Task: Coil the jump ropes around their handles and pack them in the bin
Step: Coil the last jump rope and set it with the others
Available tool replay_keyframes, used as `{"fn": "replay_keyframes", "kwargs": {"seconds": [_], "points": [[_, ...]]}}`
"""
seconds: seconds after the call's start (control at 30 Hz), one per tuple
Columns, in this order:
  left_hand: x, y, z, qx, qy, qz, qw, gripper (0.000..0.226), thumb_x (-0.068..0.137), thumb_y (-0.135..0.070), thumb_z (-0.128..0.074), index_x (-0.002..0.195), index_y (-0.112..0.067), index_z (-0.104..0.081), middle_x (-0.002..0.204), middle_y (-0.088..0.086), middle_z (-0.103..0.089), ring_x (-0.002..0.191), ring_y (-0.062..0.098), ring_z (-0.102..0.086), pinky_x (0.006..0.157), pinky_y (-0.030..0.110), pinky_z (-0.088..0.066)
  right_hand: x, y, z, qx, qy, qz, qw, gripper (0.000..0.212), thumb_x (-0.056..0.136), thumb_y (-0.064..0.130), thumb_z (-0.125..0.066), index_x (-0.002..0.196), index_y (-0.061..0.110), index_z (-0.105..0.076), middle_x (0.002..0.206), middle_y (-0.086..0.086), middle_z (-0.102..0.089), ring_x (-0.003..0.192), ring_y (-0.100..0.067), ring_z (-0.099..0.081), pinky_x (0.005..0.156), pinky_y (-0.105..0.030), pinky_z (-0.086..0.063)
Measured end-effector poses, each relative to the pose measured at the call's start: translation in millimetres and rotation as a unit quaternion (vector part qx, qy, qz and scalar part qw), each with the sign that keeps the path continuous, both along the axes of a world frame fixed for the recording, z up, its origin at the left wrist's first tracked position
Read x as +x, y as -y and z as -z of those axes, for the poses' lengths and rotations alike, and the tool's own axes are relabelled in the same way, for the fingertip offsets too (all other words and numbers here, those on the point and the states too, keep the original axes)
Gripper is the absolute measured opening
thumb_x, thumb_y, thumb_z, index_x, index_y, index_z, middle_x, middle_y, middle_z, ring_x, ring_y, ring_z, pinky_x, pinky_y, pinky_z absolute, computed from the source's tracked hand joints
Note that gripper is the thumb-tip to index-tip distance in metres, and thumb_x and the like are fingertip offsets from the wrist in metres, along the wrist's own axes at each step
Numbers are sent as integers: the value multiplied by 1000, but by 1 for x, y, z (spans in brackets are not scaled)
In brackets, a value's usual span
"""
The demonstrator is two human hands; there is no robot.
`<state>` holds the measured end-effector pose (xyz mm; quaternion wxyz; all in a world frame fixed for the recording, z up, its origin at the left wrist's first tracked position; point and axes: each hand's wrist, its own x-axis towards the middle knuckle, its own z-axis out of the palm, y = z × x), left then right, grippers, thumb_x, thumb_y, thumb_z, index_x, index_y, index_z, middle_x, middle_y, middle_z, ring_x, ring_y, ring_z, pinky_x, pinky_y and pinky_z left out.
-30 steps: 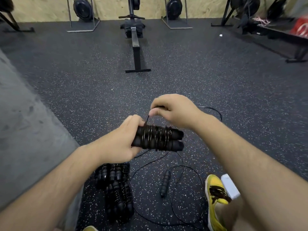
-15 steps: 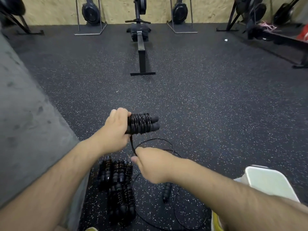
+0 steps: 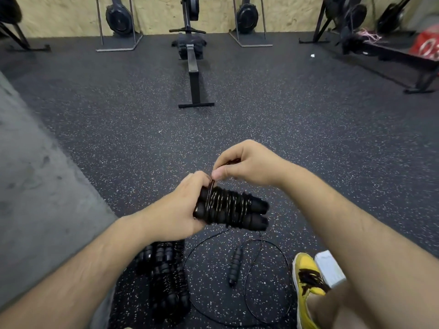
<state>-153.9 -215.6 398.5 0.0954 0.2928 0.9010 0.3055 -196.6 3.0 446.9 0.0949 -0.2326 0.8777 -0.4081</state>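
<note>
My left hand (image 3: 175, 210) grips one end of a pair of black jump-rope handles (image 3: 234, 208), held side by side with black cord wound round them. My right hand (image 3: 247, 163) is just above the bundle's left end and pinches the cord between thumb and fingers. On the floor below lie coiled black rope bundles (image 3: 166, 274), partly hidden by my left forearm. A loose rope with one visible handle (image 3: 234, 265) lies uncoiled beside them. A corner of the white bin (image 3: 329, 268) shows at the lower right, mostly hidden by my right arm.
My yellow shoe (image 3: 306, 281) rests on the speckled black rubber floor next to the bin. A grey concrete surface (image 3: 28, 181) runs along the left. A rowing machine (image 3: 192, 60) stands ahead, with more gym equipment along the plywood wall and at the right.
My right hand has come up from below the handles to above them, carrying the cord over the bundle. The view has dropped, so most of the bin is now behind my arm.
</note>
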Motion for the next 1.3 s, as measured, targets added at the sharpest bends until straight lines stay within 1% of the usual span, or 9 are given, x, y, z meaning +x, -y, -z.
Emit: {"fn": "replay_keyframes", "kwargs": {"seconds": [0.1,0.17,0.23,0.37,0.5,0.63,0.8,1.03,1.3], "points": [[5,-2,-5,113,17,-23,993,79,74,-20,-87,120,-33,-25,109,-3,-53,88,9,-58,77,33,-53,-3,-5,8,-112,83,11,990,12,86,16,-77,93,7,-78,78,-1,-73,70,-6,-63,69,-20,-50],[7,-4,-9,180,41,-45,982,90,74,-19,-89,134,-32,-23,114,-2,-57,98,13,-64,87,26,-53,-1,-4,16,-151,93,7,984,9,90,5,-69,97,2,-74,86,-7,-73,77,-7,-67,74,-25,-53],[8,-7,-14,227,51,-95,968,83,77,-22,-86,138,-38,-32,113,-14,-62,101,5,-65,86,12,-47,4,5,23,-165,99,31,981,10,94,-4,-56,95,-4,-66,74,-8,-66,62,-7,-61,61,-27,-51],[1,-13,-15,286,16,-229,930,37,87,-38,-73,118,-31,-55,97,-16,-68,79,-11,-59,70,9,-41,13,37,34,-201,112,106,967,13,101,14,-54,98,9,-65,58,7,-59,48,-12,-49,45,-26,-43],[-10,-7,-10,295,14,-289,911,44,88,-57,-64,120,-28,-57,109,-4,-68,90,4,-66,73,16,-47,21,50,40,-67,16,111,991,20,101,28,-49,96,22,-67,79,8,-71,61,-8,-58,65,-31,-52],[-12,-5,-12,314,5,-301,900,43,98,-44,-57,137,-33,-44,113,-20,-63,92,-12,-61,71,3,-42,38,60,43,-49,-3,108,993,39,101,46,-42,132,23,-46,103,5,-71,80,-9,-61,77,-35,-49],[-17,-1,-11,401,28,-235,885,51,104,-35,-51,147,-53,-31,153,-14,-43,134,4,-49,114,38,-41,52,61,32,-38,-123,49,990,42,101,49,-43,134,25,-31,71,15,-49,58,-2,-46,59,-28,-33],[-13,-8,-17,474,122,-193,851,28,97,-40,-51,122,-38,-62,125,3,-68,102,23,-66,85,43,-53,46,48,20,21,-185,16,982,46,99,46,-52,136,23,-39,87,13,-61,76,-17,-59,74,-43,-50],[-9,-14,-20,541,184,-135,810,26,98,-32,-48,119,-27,-61,113,9,-68,90,27,-59,64,34,-56,40,40,15,-96,-266,40,958,38,90,31,-73,123,17,-63,116,7,-49,98,-3,-49,86,-19,-43]]}}
